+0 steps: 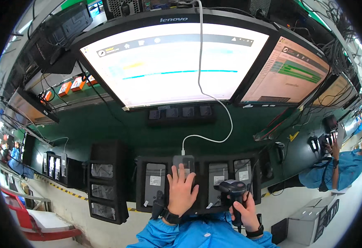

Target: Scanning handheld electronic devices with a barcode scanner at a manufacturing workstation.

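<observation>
My left hand [181, 191] lies with its fingers spread on a dark, flat phone-like device [183, 159]. A white cable [203, 139] is plugged into the device's far end. My right hand [246, 212] is wrapped around the handle of a black barcode scanner [233, 188], its head turned left over the tray. Dark devices with white labels, such as this slab [155, 180] left of my left hand, sit in slots of a black foam tray [139, 194]. The scanner covers part of another device [218, 170] in that tray.
A large lit monitor [176, 62] stands beyond the green bench [148, 132], with a second monitor [288, 74] to its right. Left of the tray is another black tray [123, 204] holding dark wrapped devices. A co-worker in a blue sleeve [317, 171] works at far right.
</observation>
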Demonstrator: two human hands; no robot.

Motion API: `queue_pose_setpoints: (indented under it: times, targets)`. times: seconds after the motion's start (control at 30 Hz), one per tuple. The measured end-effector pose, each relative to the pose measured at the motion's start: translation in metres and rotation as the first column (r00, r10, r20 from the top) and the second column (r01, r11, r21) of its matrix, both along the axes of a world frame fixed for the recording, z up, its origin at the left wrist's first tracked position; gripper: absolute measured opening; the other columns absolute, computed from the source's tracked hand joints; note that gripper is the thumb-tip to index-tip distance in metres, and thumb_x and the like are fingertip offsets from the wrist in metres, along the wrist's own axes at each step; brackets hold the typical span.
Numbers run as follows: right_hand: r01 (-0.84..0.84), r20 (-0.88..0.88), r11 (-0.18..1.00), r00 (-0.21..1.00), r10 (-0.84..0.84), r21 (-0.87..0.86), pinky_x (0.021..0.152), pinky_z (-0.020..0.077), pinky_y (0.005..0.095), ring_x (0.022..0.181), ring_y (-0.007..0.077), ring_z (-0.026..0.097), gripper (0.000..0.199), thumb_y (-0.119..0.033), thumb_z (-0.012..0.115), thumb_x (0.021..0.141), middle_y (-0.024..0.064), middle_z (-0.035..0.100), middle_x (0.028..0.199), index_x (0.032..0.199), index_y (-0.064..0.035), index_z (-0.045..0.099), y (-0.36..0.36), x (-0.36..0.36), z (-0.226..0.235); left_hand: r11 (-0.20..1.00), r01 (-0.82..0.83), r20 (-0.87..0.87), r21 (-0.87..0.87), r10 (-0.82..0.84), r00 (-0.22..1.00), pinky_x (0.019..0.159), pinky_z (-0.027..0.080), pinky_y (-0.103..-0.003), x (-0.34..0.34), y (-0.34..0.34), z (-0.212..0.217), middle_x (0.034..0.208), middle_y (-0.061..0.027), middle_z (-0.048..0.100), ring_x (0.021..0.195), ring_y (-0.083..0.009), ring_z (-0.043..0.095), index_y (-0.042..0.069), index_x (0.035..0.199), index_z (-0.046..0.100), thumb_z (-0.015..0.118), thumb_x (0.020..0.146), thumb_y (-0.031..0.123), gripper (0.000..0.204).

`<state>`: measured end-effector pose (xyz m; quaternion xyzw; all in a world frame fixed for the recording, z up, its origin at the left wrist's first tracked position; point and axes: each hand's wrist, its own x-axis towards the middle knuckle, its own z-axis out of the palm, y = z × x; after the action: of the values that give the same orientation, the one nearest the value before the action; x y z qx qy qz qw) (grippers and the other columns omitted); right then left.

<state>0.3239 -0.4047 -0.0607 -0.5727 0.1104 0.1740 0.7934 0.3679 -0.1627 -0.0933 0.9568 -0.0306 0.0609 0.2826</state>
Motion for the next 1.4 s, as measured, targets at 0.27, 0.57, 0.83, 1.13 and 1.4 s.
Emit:
queue_pose_setpoints:
  times: [0.27, 0.57, 0.83, 1.13, 1.4]
  targets:
    - [-0.055, -0.057, 0.997, 0.997, 0.052, -0.047, 0.049, 0.0509, 0.0272, 0.07, 0.0159, 0.058, 0.04, -0.007, 0.056, 0.092, 0.0141, 0.057, 0.114, 0.127, -0.0065, 0.036, -0.001, 0.004, -0.003, 1.0, -0.015, -0.032, -0.002, 0.015, 0.999, 0.103, 0.025, -0.069, -0.004, 0.002, -0.001, 0.145, -0.0326, 0.03, 0.133, -0.0565, 0.025, 0.008, 0.118, 0.057, 0.07, 0.078, 0.019, 0.044]
    - [0.069, 0.081, 0.993, 0.995, -0.062, -0.091, 0.049, 0.0485, 0.0264, 0.062, 0.0142, 0.057, 0.027, -0.007, 0.056, 0.092, 0.0124, 0.061, 0.097, 0.112, -0.0089, 0.037, -0.068, 0.036, 0.031, 0.996, -0.024, 0.0, -0.086, 0.024, 1.0, 0.106, 0.029, -0.061, 0.01, -0.005, 0.021, 0.141, -0.03, 0.04, 0.133, -0.0542, 0.029, 0.007, 0.111, 0.061, 0.07, 0.078, 0.018, 0.036]
    - [0.227, 0.331, 0.6, 0.941, 0.068, -0.767, 0.072, 0.0515, 0.0326, 0.084, 0.0179, 0.061, 0.023, -0.007, 0.062, 0.089, 0.01, 0.062, 0.1, 0.103, -0.0058, 0.045, -0.178, 0.11, -0.178, 0.785, -0.024, -0.188, -0.619, -0.118, 0.975, 0.058, 0.051, -0.031, -0.014, -0.039, 0.031, 0.071, -0.0145, 0.066, 0.06, -0.0246, 0.066, 0.002, 0.117, 0.057, 0.068, 0.084, 0.021, 0.039]
    - [0.229, 0.178, 0.846, 0.971, -0.161, -0.483, 0.079, 0.0461, 0.0348, 0.09, 0.0233, 0.056, 0.027, -0.031, 0.056, 0.094, 0.0077, 0.059, 0.091, 0.094, -0.0034, 0.053, -0.163, 0.103, -0.342, 0.795, -0.254, -0.387, -0.551, 0.026, 0.922, 0.064, 0.051, -0.028, -0.001, -0.081, 0.034, 0.087, -0.0149, 0.066, 0.062, -0.0166, 0.064, 0.008, 0.118, 0.058, 0.073, 0.08, 0.02, 0.043]
    - [0.187, 0.227, 0.899, 0.929, -0.293, 0.397, 0.074, 0.0403, 0.0319, 0.079, 0.0168, 0.052, 0.025, -0.026, 0.042, 0.1, 0.005, 0.054, 0.079, 0.08, -0.0125, 0.05, -0.153, 0.177, -0.155, 0.624, -0.344, -0.28, -0.701, 0.203, 0.938, 0.071, 0.049, -0.03, 0.02, -0.089, -0.003, 0.1, -0.0134, 0.061, 0.08, -0.0168, 0.061, 0.0, 0.122, 0.051, 0.073, 0.078, 0.016, 0.052]
